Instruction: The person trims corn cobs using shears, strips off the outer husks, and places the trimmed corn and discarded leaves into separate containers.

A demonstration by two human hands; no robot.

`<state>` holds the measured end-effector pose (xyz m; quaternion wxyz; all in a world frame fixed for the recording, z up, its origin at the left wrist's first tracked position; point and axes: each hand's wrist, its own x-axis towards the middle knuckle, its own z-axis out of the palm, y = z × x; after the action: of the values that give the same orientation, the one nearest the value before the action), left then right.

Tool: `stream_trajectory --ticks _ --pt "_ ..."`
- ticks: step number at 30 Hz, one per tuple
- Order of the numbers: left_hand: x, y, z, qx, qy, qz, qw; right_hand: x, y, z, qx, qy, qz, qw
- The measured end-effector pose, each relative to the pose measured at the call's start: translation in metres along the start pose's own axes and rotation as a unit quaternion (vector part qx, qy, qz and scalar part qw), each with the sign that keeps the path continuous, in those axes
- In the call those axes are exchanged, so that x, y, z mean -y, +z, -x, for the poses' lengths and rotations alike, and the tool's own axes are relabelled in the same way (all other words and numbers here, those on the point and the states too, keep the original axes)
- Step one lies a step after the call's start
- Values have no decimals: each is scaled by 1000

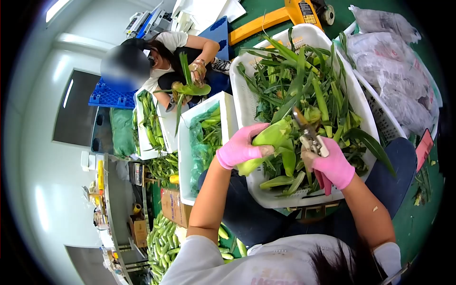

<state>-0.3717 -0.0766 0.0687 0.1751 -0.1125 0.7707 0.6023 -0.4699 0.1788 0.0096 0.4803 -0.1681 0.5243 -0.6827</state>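
Corn ear: the green, husked ear [273, 135] was held above the left part of the white crate [283, 201], over its near rim, with loose husk leaf hanging beside it.
Ear's long axis: it was slanted, with one end directed down and to the left, under the thumb, and the other directed up and to the right, toward the shears.
Left hand, pink glove [239, 148]: the fingers and thumb were closed around the ear from its left side, and the upper right end was left uncovered.
Right hand, pink glove [336, 164]: it was closed around the handles of the pruning shears [311, 138]; how far the handles were squeezed could not be told.
Shears to ear: the blades were pointed up and slightly left, just beside the ear's uncovered end. The ear was placed to the left of the shears, crosswise to them rather than in line. Whether blade and husk were touching could not be told.
Nearer hand: that end was reached most closely by the shears in the right hand, while the ear's lower body was covered by the left.
Crate contents: cut leaves and husks [327, 95] were heaped beneath and beyond both hands.
Foam box [229, 116]: it was set to the left of the crate, with green corn inside.
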Motion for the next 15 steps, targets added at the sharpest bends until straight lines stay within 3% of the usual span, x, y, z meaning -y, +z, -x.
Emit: stream_trajectory --ticks 5,8,9,11,12,15 --pt "36 11 -14 -89 126 188 970 -13 -12 -8 14 -40 -225 973" --pt "49 40 -48 -151 239 385 879 -11 -9 -2 27 -23 -246 969" --pt "35 52 -56 -183 216 503 816 -9 -7 0 34 -20 -260 965" --pt "43 59 -76 -192 223 584 756 -8 -4 0 49 -18 -255 966" --pt "42 63 -83 -193 177 613 746 -9 -5 1 39 -21 -207 977" --pt "51 68 -111 -339 130 568 739 -14 -8 2 1 -40 -110 993"
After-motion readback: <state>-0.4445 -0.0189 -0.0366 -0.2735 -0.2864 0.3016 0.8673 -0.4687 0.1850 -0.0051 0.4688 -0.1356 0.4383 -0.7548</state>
